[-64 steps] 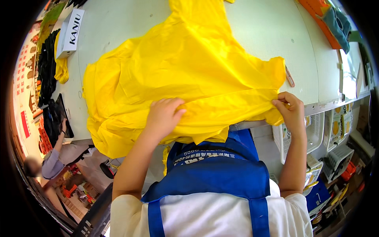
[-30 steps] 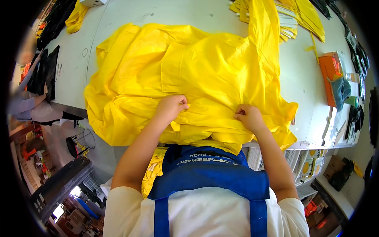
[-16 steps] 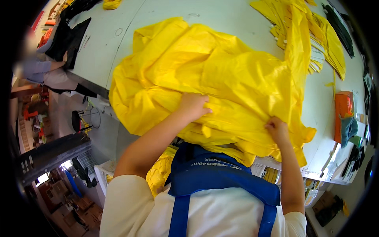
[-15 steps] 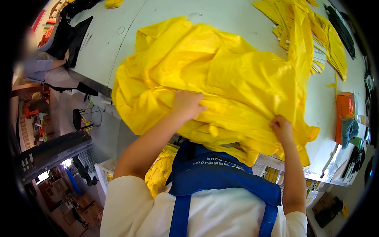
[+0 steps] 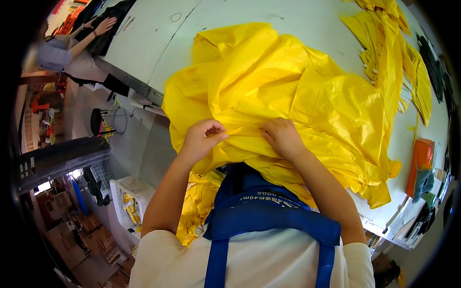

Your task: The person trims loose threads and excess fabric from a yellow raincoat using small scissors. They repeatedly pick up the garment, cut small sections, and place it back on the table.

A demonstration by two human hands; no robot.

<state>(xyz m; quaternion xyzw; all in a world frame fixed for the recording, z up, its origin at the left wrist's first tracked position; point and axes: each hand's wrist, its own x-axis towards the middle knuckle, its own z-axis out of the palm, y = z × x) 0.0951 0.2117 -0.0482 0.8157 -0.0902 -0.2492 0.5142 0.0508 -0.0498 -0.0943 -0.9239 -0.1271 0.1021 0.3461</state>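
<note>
A large heap of shiny, crumpled yellow fabric covers the near part of the pale table and hangs over its front edge. My left hand is at the fabric's near left part, fingers curled and thumb close to the index fingertip, pinching at a fold. Just to its right, my right hand comes in palm down, with its fingertips closed on the same fold line. A seam or crease runs between the two hands. What lies under the right fingers is hidden.
Stacked yellow pieces lie at the far right, near an orange box. A white crate and bunched yellow material are below the table at left. Another person handles black cloth at the far left.
My right hand has let go of the fabric's right side and moved left, close to my left hand. My left hand has shifted slightly left and turned, its fingers now curled.
</note>
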